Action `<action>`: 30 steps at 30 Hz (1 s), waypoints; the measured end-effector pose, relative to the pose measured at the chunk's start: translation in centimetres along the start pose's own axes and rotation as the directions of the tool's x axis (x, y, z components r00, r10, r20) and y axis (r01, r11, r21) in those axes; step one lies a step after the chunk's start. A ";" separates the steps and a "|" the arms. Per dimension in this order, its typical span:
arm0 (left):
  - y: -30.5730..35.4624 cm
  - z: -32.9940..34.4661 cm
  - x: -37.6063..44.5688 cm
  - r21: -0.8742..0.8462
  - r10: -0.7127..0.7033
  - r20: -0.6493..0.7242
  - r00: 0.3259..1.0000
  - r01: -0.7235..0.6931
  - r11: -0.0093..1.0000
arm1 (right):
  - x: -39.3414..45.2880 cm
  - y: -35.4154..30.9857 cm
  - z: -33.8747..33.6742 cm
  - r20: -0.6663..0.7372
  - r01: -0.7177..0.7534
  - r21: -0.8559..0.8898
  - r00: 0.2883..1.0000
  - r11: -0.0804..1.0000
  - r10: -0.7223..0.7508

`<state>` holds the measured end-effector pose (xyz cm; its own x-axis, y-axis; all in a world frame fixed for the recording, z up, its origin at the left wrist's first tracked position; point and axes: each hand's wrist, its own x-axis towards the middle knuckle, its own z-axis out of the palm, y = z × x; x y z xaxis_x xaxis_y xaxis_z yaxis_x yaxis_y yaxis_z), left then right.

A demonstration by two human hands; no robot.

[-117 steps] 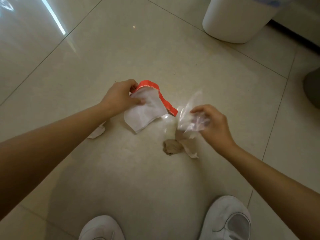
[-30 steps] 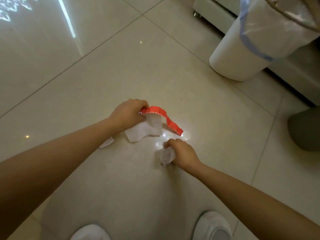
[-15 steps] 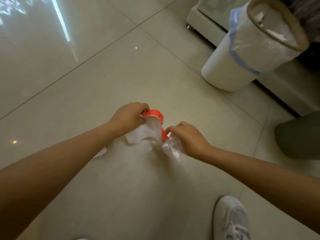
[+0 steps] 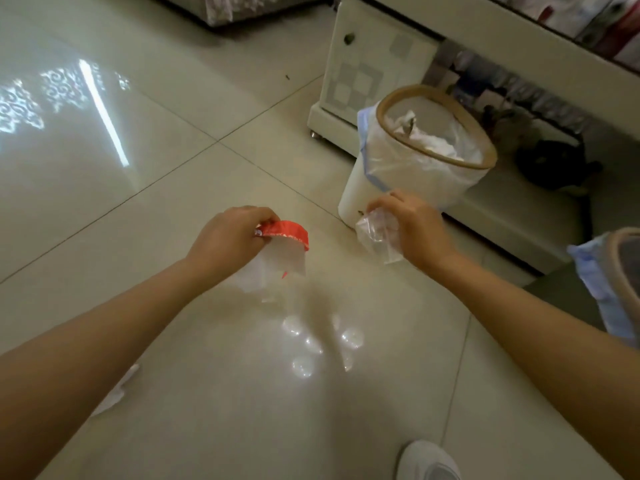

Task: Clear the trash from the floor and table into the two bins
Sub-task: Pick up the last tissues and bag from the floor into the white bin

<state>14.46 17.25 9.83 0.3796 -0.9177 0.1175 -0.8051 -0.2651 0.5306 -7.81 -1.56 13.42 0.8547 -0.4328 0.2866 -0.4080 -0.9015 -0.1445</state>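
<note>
Both arms reach forward over a pale tiled floor (image 4: 166, 188). The left hand (image 4: 228, 237) has its fingers curled, the grip pinching the top edge of a white wrapper with a red strip (image 4: 282, 252); the wrapper hangs below the fist, clear of the floor. The right hand (image 4: 412, 230) is also curled, its grip closed round a crumpled clear plastic bag (image 4: 377, 237) that hangs down from the fingers. That hand is held up in front of the lower wall of a white bin (image 4: 356, 188), which stands on the floor just beyond it. The bin has a tan hoop round its mouth and a clear liner with a blue edge folded over the outside, and crumpled white paper (image 4: 429, 140) lies inside it. A second bin (image 4: 620, 271), seen only in part at the right edge, also has a tan rim and a pale blue liner edge. Behind the white bin stands a low cream cabinet (image 4: 374, 74) with a checked panel, and beside it a low shelf space holds dark, blurred items that cannot be made out. A scrap of white paper (image 4: 117, 393) lies on the floor beside the left forearm, partly hidden by it. A white shoe (image 4: 429, 462) shows at the bottom edge.
</note>
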 end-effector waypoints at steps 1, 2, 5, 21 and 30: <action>1.2 -0.1 1.1 -0.003 0.007 -0.022 1.000 -0.007 1.000 | 0.3 0.8 -0.5 -0.024 0.003 -0.012 1.000 1.000 -0.004; 2.5 -0.1 2.3 -0.011 0.024 -0.053 0.998 -0.024 1.000 | 0.7 1.6 -1.0 -0.047 0.000 -0.024 0.999 1.000 -0.001; 6.5 -0.3 5.5 -0.032 0.086 -0.170 0.982 -0.093 0.995 | 2.8 4.2 -2.9 -0.168 -0.038 -0.058 0.985 0.998 0.028; 20.7 1.2 23.6 -0.096 0.106 -0.539 0.836 -0.185 0.978 | 12.2 17.0 -4.9 -0.403 -0.404 0.098 0.820 0.910 0.407; 21.7 8.8 26.1 0.145 0.092 0.007 0.996 -0.092 0.985 | 11.5 19.3 -2.5 0.102 -0.487 0.002 0.869 0.873 0.484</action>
<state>2.88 -15.01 17.03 0.3007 -0.9401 0.1603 -0.8941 -0.2195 0.3903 -6.64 -23.90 16.30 0.5781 -0.8118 0.0824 -0.7718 -0.5767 -0.2678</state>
